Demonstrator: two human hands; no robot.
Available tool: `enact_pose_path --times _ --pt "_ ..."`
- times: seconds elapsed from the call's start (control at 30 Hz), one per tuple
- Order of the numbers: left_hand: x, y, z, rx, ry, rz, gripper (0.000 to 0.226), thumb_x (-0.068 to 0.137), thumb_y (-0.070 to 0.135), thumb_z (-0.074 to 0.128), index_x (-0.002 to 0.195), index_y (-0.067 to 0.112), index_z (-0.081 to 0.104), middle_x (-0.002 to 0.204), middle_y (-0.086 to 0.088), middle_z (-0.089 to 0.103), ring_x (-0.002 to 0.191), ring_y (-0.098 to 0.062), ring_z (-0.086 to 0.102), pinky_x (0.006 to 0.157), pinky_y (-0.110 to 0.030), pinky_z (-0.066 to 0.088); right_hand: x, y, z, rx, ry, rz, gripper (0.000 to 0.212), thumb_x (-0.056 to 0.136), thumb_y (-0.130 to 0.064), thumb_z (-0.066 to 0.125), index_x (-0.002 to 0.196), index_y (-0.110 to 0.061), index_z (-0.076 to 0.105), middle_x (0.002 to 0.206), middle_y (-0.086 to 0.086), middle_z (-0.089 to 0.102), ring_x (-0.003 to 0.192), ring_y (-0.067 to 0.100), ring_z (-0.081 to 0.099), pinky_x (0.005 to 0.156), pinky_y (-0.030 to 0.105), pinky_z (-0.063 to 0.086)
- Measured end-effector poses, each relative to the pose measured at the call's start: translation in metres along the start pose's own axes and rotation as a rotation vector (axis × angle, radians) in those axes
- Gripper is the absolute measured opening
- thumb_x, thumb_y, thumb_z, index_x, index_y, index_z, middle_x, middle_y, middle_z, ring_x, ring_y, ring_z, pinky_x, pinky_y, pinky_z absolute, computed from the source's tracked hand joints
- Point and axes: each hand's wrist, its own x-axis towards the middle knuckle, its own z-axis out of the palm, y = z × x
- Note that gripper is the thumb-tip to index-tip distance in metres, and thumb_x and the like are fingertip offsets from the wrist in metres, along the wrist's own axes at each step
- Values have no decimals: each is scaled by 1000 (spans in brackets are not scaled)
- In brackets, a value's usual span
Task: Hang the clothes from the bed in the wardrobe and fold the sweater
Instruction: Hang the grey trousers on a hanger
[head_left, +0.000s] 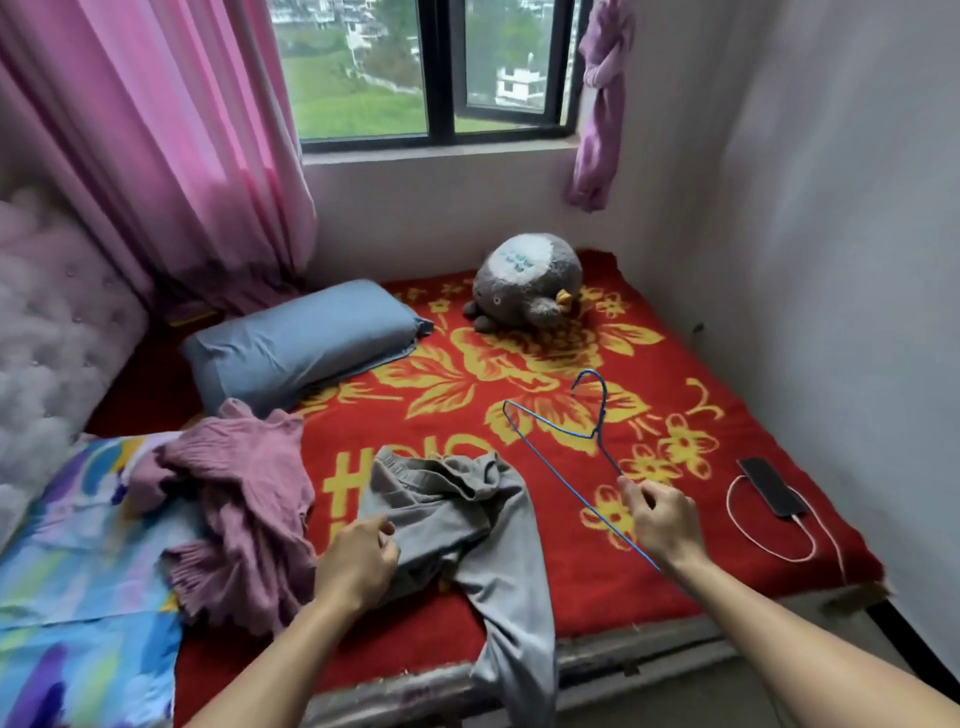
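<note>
Bunching grey cloth trousers (467, 519), left hand (358, 564) curls; right hand (662, 522) pinches blue wire hanger (594, 435).

Trousers (467, 519) right of sweater (244, 499)

Loses the hanging leg of the grey cotton trousers (467, 519) past the bottom edge. Hides the lower corner of the thin blue wire hanger (596, 435) behind the right hand (662, 519). Blurs and crops the tufted grey padded headboard (52, 332) at left.
</note>
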Motion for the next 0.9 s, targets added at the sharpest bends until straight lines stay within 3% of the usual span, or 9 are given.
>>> enact_pose_path --times 0.1,0.17,0.33,0.43,0.53,0.63,0.77,0.83,0.9 --pt "44 16 23 20 -52 23 20 83 29 52 97 27 66 98 1 71 94 -24 65 70 -29 46 34 -4 12 150 -14 -15 42 82 -52 63 60 -16 57 49 -5 54 46 10 51 51 27 40" --pt "71 21 41 42 -94 9 17 83 30 52 95 29 64 97 3 70 93 -22 65 69 -28 46 64 -7 31 234 -150 15 21 80 -43 74 80 -24 65 52 -7 58 46 10 56 52 31 47" --pt "129 21 100 70 -209 -52 18 85 24 50 98 20 63 102 -2 70 97 -24 63 76 -32 47 162 -6 113 39 -265 51 32 77 -66 64 93 -39 69 70 -11 61 69 14 59 67 33 47" --pt "158 15 138 72 -245 -106 19 85 23 50 96 19 64 97 -2 70 94 -24 63 74 -33 48 214 19 170 15 -305 126 33 83 -58 63 91 -29 74 83 -4 71 82 21 64 73 36 50" --pt "181 5 173 46 -298 -185 18 87 22 49 97 16 63 92 -4 69 91 -26 62 74 -38 51 249 61 218 64 -280 191 32 90 -43 61 82 -16 76 65 4 66 73 26 61 63 36 41" --pt "201 -14 208 61 -350 -248 22 87 23 49 104 17 63 100 -5 67 95 -26 61 76 -37 50 276 111 256 73 -202 300 31 93 -36 59 83 -13 77 52 -6 51 65 20 50 61 31 31" --pt "245 -48 250 141 -395 -227 29 87 20 54 116 14 59 117 -10 56 113 -29 53 91 -40 45 302 177 286 -93 -193 466 27 95 -27 55 103 -10 74 97 22 70 95 38 62 79 38 44" --pt "274 -62 264 187 -338 -196 29 86 16 56 114 10 60 117 -14 53 113 -33 49 91 -44 43 304 193 291 -325 -244 482 32 92 -21 53 120 -12 65 121 23 62 113 42 55 92 42 44" --pt "307 -74 273 256 -250 -170 28 87 14 55 113 7 59 118 -16 52 113 -35 46 90 -45 42 298 190 299 -456 -255 319 42 89 -18 56 131 -15 56 130 20 52 119 41 46 97 47 40"
